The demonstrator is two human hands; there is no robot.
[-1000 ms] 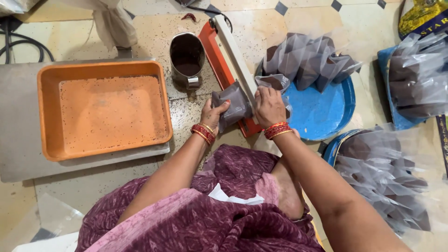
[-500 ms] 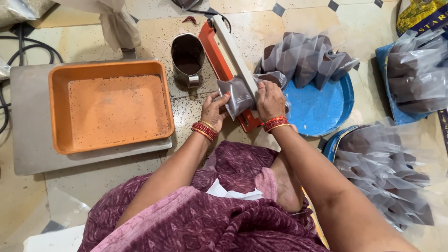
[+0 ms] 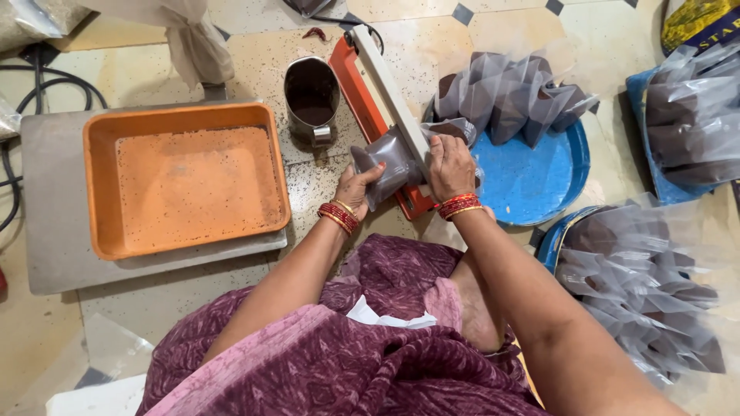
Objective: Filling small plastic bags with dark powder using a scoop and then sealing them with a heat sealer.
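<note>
Orange tray [image 3: 185, 181], one, sat on the grey slab; one steel cup [image 3: 311, 100] beside it. My left hand [image 3: 356, 187] cupped the brown-powder pouch [image 3: 389, 160], fingers curled under it. Since a second earlier the pouch had slid under the sealer bar [image 3: 389, 92], which my right hand [image 3: 449, 166] pressed down, fingers together. Filled pouches on the blue plate [image 3: 539, 177]: about six.

Around the orange heat sealer [image 3: 385, 115] on the floor [image 3: 524, 31], free room is scarce. Just left of it a steel cup [image 3: 311, 98] stands, with a narrow strip of bare floor between; farther left the orange tray [image 3: 185, 181] fills the grey slab [image 3: 54, 200]. Right of the sealer, the near half of the blue plate [image 3: 532, 173] lies bare, while filled clear pouches [image 3: 505, 96] crowd its far rim. More pouch heaps [image 3: 640, 285] block the right edge. Beyond the sealer's far end, floor lies open.
</note>
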